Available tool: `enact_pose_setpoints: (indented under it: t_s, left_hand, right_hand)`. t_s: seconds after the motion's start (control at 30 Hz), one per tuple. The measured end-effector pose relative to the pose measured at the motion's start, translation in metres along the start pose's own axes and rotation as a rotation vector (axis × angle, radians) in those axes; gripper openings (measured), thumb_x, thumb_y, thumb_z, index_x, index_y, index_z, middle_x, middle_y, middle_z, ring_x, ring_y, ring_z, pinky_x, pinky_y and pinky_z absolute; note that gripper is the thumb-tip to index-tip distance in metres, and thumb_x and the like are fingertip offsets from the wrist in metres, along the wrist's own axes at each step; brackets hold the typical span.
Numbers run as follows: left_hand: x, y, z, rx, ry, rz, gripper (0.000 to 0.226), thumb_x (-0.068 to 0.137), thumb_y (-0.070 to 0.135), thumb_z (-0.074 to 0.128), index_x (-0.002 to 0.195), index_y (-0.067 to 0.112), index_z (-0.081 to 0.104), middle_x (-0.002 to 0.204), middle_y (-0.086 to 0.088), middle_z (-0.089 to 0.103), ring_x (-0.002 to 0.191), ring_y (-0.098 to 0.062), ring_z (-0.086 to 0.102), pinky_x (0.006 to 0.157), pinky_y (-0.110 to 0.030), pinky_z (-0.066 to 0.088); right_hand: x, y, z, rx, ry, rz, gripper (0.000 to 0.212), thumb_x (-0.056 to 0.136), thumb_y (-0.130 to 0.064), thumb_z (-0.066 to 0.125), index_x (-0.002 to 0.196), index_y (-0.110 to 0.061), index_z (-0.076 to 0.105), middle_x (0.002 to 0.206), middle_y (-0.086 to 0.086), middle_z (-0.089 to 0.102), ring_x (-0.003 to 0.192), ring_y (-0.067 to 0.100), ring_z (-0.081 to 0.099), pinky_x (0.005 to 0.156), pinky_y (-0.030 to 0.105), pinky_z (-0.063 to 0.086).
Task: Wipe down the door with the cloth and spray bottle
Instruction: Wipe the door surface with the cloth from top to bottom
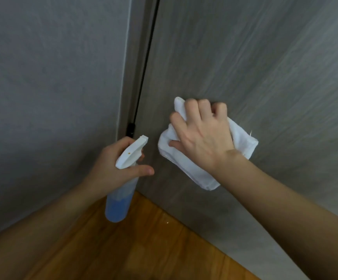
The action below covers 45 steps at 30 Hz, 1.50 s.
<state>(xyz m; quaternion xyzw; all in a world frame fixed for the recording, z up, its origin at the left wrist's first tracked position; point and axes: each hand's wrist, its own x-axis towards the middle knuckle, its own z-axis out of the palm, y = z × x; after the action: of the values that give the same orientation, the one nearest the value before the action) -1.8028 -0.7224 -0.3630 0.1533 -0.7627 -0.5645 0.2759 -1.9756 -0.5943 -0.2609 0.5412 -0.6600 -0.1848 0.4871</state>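
Note:
The grey wood-grain door (pixel 245 67) fills the right and centre of the head view. My right hand (pixel 202 136) presses a folded white cloth (pixel 243 138) flat against the door's lower part, fingers curled over the cloth's top edge. My left hand (pixel 111 164) grips a clear spray bottle (pixel 119 201) with blue liquid and a white trigger head, held just left of the cloth with its nozzle pointing up toward the door's edge.
A dark gap (pixel 146 63) with a black hinge piece (pixel 131 128) runs along the door's left edge beside the frame. A grey wall (pixel 42 98) stands on the left. Brown wooden floor (pixel 144 239) lies below.

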Motion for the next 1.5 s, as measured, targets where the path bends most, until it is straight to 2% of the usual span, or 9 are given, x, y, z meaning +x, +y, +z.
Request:
enact_pose_setpoints:
  t_s: [0.17, 0.3, 0.43, 0.6, 0.77, 1.03, 1.3, 1.4, 1.5]
  left_hand:
    - [-0.006, -0.002, -0.006, -0.028, 0.008, -0.017, 0.052, 0.058, 0.053, 0.082, 0.094, 0.020, 0.066, 0.089, 0.001, 0.070, 0.087, -0.017, 0.068, 0.074, -0.039, 0.058]
    - [-0.007, -0.004, -0.012, -0.036, 0.027, -0.037, 0.052, 0.057, 0.052, 0.083, 0.092, 0.017, 0.067, 0.088, -0.002, 0.070, 0.087, -0.022, 0.068, 0.077, -0.049, 0.058]
    - [-0.008, 0.000, -0.019, -0.039, 0.052, -0.042, 0.051, 0.057, 0.052, 0.083, 0.090, 0.016, 0.067, 0.087, -0.006, 0.071, 0.087, -0.025, 0.069, 0.077, -0.052, 0.058]
    - [-0.007, -0.002, -0.029, -0.042, 0.079, -0.063, 0.052, 0.056, 0.052, 0.084, 0.090, 0.016, 0.068, 0.088, -0.006, 0.071, 0.087, -0.024, 0.069, 0.078, -0.050, 0.058]
    - [-0.002, 0.004, -0.032, -0.060, 0.106, -0.062, 0.054, 0.054, 0.052, 0.082, 0.091, 0.016, 0.067, 0.089, -0.004, 0.071, 0.089, -0.024, 0.069, 0.082, -0.051, 0.059]
    - [-0.002, 0.008, -0.031, -0.112, 0.109, -0.053, 0.053, 0.056, 0.052, 0.080, 0.094, 0.017, 0.067, 0.089, 0.000, 0.071, 0.087, -0.015, 0.070, 0.078, -0.034, 0.060]
    - [-0.003, -0.001, -0.033, -0.142, 0.091, -0.048, 0.060, 0.052, 0.058, 0.082, 0.095, 0.018, 0.067, 0.091, 0.000, 0.071, 0.087, -0.011, 0.070, 0.072, -0.019, 0.056]
    - [-0.003, 0.000, -0.037, -0.142, 0.101, -0.021, 0.079, 0.050, 0.080, 0.078, 0.094, 0.014, 0.067, 0.092, -0.005, 0.070, 0.088, -0.016, 0.070, 0.075, -0.018, 0.057]
    - [-0.004, 0.003, -0.040, -0.145, 0.075, -0.029, 0.078, 0.051, 0.080, 0.077, 0.094, 0.016, 0.067, 0.091, -0.004, 0.070, 0.088, -0.019, 0.069, 0.075, -0.020, 0.057]
  right_hand:
    - [-0.009, -0.050, 0.021, 0.107, -0.090, -0.113, 0.043, 0.078, -0.052, 0.071, 0.105, -0.019, 0.062, 0.106, 0.009, 0.053, 0.087, 0.027, 0.045, 0.070, 0.038, 0.036]
    - [-0.027, -0.097, 0.047, 0.177, -0.212, -0.244, 0.041, 0.078, -0.049, 0.069, 0.106, -0.019, 0.066, 0.114, 0.011, 0.041, 0.090, 0.027, 0.040, 0.071, 0.039, 0.027]
    - [-0.029, -0.109, 0.054, 0.198, -0.190, -0.266, 0.036, 0.076, -0.046, 0.074, 0.099, -0.019, 0.068, 0.109, 0.011, 0.043, 0.087, 0.027, 0.036, 0.069, 0.039, 0.025]
    - [0.005, -0.055, 0.023, 0.202, 0.009, 0.028, 0.055, 0.069, -0.060, 0.077, 0.095, -0.014, 0.062, 0.092, 0.014, 0.049, 0.083, 0.027, 0.035, 0.067, 0.040, 0.023]
    - [0.013, -0.002, -0.001, 0.144, 0.111, 0.301, 0.061, 0.077, -0.071, 0.066, 0.098, -0.015, 0.057, 0.097, 0.016, 0.044, 0.084, 0.028, 0.035, 0.070, 0.042, 0.027]
    - [0.016, -0.053, 0.017, 0.220, 0.221, 0.678, 0.056, 0.077, -0.070, 0.069, 0.099, -0.021, 0.053, 0.095, 0.017, 0.056, 0.086, 0.027, 0.037, 0.073, 0.041, 0.027]
    - [-0.030, -0.153, 0.069, 0.284, 0.089, 0.530, 0.052, 0.074, -0.054, 0.082, 0.102, -0.021, 0.053, 0.105, 0.010, 0.044, 0.085, 0.027, 0.045, 0.077, 0.042, 0.035]
    - [-0.038, -0.167, 0.072, 0.323, 0.079, 0.571, 0.054, 0.073, -0.056, 0.081, 0.103, -0.022, 0.051, 0.107, 0.010, 0.044, 0.088, 0.027, 0.045, 0.078, 0.041, 0.034]
    - [-0.028, -0.160, 0.065, 0.397, 0.122, 0.711, 0.048, 0.075, -0.056, 0.074, 0.101, -0.024, 0.050, 0.105, 0.008, 0.041, 0.087, 0.027, 0.042, 0.079, 0.040, 0.030]
